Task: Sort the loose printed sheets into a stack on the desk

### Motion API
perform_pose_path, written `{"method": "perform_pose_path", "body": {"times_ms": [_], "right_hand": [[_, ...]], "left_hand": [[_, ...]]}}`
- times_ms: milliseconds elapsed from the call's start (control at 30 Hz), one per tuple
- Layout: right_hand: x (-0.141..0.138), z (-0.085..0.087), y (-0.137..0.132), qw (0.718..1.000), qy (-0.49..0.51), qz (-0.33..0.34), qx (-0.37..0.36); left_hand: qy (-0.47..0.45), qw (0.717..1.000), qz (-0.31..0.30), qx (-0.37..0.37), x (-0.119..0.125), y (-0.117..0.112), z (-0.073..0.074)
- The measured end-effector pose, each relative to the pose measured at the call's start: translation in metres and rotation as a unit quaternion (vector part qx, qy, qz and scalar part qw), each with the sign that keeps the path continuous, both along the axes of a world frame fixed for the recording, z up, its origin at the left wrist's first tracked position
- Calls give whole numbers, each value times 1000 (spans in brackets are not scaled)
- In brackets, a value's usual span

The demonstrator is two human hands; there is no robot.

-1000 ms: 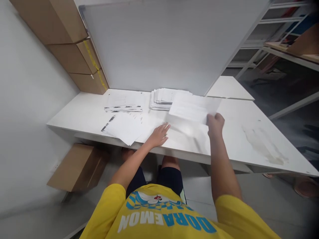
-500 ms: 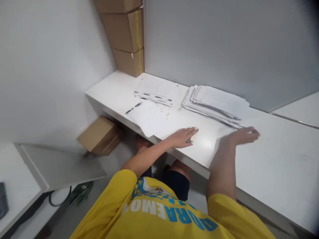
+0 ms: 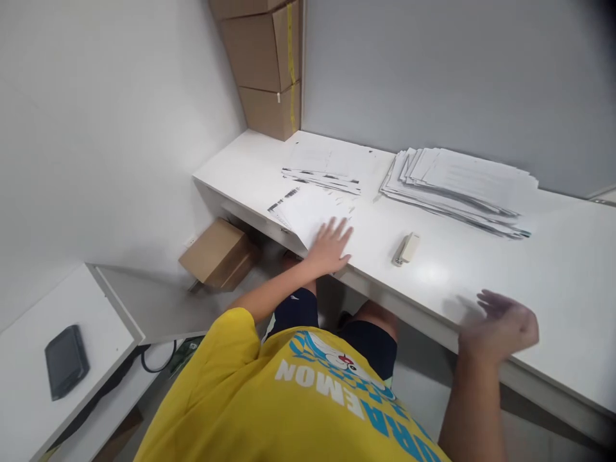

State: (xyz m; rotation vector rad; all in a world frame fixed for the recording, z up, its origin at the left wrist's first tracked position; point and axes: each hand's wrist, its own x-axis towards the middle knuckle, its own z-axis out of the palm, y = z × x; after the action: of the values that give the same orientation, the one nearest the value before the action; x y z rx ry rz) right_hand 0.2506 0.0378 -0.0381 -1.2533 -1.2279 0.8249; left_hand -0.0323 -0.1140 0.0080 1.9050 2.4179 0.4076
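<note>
Two bare hands show in the head view, both with nothing clasped. The left hand (image 3: 330,246) lies flat, fingers spread wide, on the near corner of some loose sheets (image 3: 308,208) at the front edge of the white table (image 3: 568,282); its palm hides that corner, and the print on the sheets is too small to read. The right hand (image 3: 503,324) hangs over the table's front edge well to the right, smeared by motion; its fingers look loosely open and apart, though their exact spread is hard to make out, and whether it touches the table I cannot tell. A small pale stapler (image 3: 407,249) lies on the bare tabletop between the hands, apart from both. Behind the loose sheets sits a low pile of printed pages (image 3: 327,168); to its right a thicker fanned stack of paper (image 3: 462,185) rests against the grey partition (image 3: 433,77). Stacked cardboard boxes (image 3: 267,64) fill the corner, cut off at the top; another box (image 3: 216,253) lies on the floor, half under the table. At lower left a dark flat device (image 3: 65,360) lies on a side surface (image 3: 29,321); the yellow shirt (image 3: 289,410) blocks the lap and floor below.
</note>
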Motion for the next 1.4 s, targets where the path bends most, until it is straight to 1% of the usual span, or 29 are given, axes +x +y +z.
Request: {"method": "perform_pose_path", "body": {"times_ms": [33,67,100,133,167,233,300,333,367,433,467,500,567,667,700,733,767,800,833,900,933,967,1000,1067,1100,1167,1267,1333,1400], "right_hand": [[-2,3,-21,998,63,4,15],[-8,5,-43,992,119,33,11],[-18,6,-66,982,166,84,-18],[-31,6,-88,968,196,143,-62],[-45,5,-109,949,208,209,-115],[-76,0,-144,896,216,329,-207],[-101,-6,-164,849,217,402,-264],[-110,-9,-168,835,216,423,-278],[-115,-12,-168,826,214,436,-285],[-119,-17,-162,822,207,445,-289],[-119,-19,-157,823,205,445,-289],[-118,-21,-153,823,205,444,-290],[-116,-25,-150,821,209,440,-297],[-114,-31,-155,816,219,434,-312],[-113,-31,-158,814,224,433,-317],[-113,-31,-160,811,229,433,-321],[-113,-29,-162,807,234,436,-321],[-112,-27,-163,805,244,437,-318],[-112,-23,-162,804,258,436,-311],[-113,-12,-157,804,295,431,-283],[-113,-7,-153,806,314,425,-267],[-113,-1,-148,809,329,417,-253],[-114,4,-142,813,337,409,-242],[-114,11,-131,828,330,393,-228],[-115,13,-126,837,318,384,-224],[-116,15,-116,856,285,369,-221],[-118,13,-102,886,208,349,-224],[-120,12,-92,902,117,354,-216],[-123,11,-83,911,16,366,-188]], "left_hand": [[11,999,40,-19,-13,-11,-1],[17,998,58,-36,-26,-21,-4],[21,997,54,-47,-37,-31,-7],[25,998,35,-47,-46,-39,-10],[28,999,11,-36,-54,-46,-14],[28,999,-28,10,-64,-56,-21],[18,998,-31,54,-69,-60,-25],[12,997,-21,68,-69,-60,-27],[8,997,-5,75,-69,-60,-27],[9,996,28,85,-68,-59,-27],[15,995,36,92,-66,-59,-26],[20,994,31,104,-65,-60,-24],[27,989,-1,146,-61,-62,-18],[7,972,-53,230,-51,-70,-7],[-11,963,-54,263,-45,-72,-4],[-35,952,-41,300,-39,-75,0],[-68,937,-9,342,-31,-77,3],[-111,916,43,384,-23,-78,5],[-162,885,108,422,-15,-78,7],[-276,807,237,465,1,-76,8],[-331,768,285,469,6,-75,6],[-383,731,317,467,11,-73,4],[-431,699,336,461,14,-72,1],[-516,641,355,443,16,-71,-8],[-550,617,358,434,17,-73,-14],[-600,581,356,418,16,-79,-24],[-645,545,351,405,16,-92,-34],[-654,533,350,406,14,-99,-39],[-640,534,358,421,9,-105,-42]]}}
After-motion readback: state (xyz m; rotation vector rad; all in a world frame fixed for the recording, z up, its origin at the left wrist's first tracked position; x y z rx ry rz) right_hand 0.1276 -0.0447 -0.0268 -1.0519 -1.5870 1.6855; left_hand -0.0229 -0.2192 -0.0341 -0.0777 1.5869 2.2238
